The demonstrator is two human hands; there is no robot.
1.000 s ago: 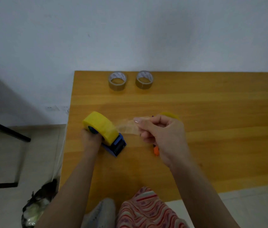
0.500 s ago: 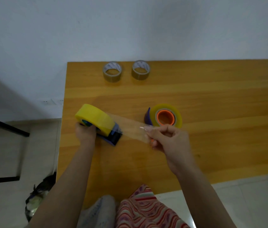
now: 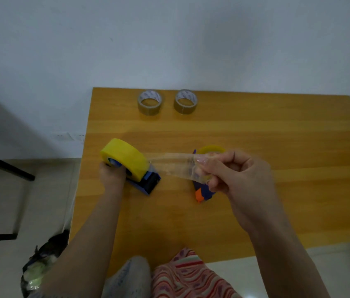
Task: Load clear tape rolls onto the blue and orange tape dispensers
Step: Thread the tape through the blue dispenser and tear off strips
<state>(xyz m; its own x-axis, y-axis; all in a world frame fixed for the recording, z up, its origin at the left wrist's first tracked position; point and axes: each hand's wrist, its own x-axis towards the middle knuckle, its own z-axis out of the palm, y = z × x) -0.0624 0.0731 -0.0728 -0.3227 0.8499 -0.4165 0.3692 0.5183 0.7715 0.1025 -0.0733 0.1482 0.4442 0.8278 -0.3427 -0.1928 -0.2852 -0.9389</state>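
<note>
A yellowish clear tape roll (image 3: pixel 124 159) sits on the blue dispenser (image 3: pixel 148 183) near the table's left edge. My left hand (image 3: pixel 111 175) grips the dispenser from behind. A clear strip of tape (image 3: pixel 169 166) stretches from the roll to the right, pinched at its end by my right hand (image 3: pixel 234 175). Behind that hand lies the orange dispenser (image 3: pixel 202 193) with its own yellowish roll (image 3: pixel 211 149), mostly hidden by my fingers.
Two brown tape rolls (image 3: pixel 149 102) (image 3: pixel 185 101) lie flat at the back of the wooden table (image 3: pixel 277 147). A white wall rises behind. A dark bag (image 3: pixel 42 261) sits on the floor at the left, beside a black frame (image 3: pixel 4 168).
My right hand has pulled the strip of tape further right and slightly up, in front of the orange dispenser. The left hand stays on the blue dispenser.
</note>
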